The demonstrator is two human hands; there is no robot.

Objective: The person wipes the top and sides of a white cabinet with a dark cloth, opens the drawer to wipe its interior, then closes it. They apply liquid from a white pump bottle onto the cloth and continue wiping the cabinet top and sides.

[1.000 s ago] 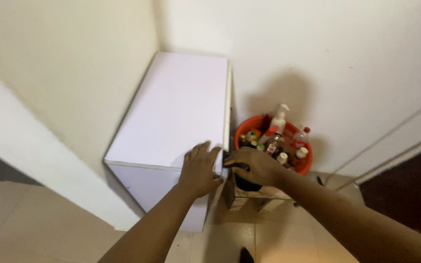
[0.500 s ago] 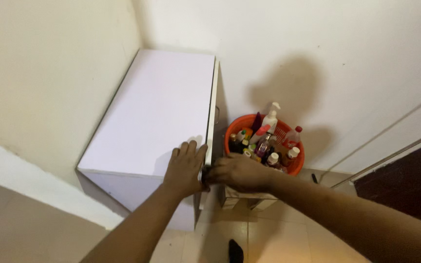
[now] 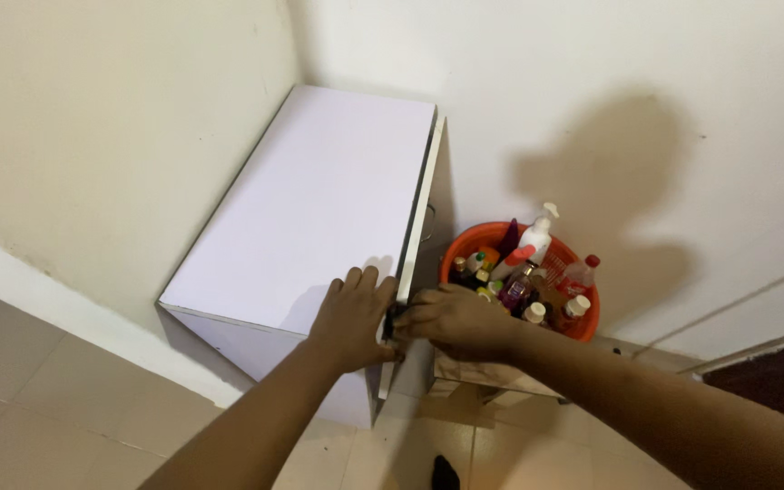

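A white cabinet [image 3: 319,200] stands in the corner of the room, its door [image 3: 417,227] slightly ajar on the right side. My left hand [image 3: 351,318] lies flat on the cabinet top at its front right corner, fingers apart, holding nothing. My right hand [image 3: 455,322] is just right of it. Its fingers are curled onto the top edge of the door, around a small dark part [image 3: 394,319] that I cannot make out. The two hands nearly touch.
An orange basket [image 3: 583,322] full of bottles and jars rests on a cardboard box [image 3: 483,377] right of the cabinet, against the wall. The floor is tiled in beige [image 3: 38,399]. A dark strip [image 3: 773,377] runs at the far right.
The view has shifted and both hands sit slightly lower at the cabinet's front corner. My right hand has moved left, from the dark thing by the box onto the door edge.
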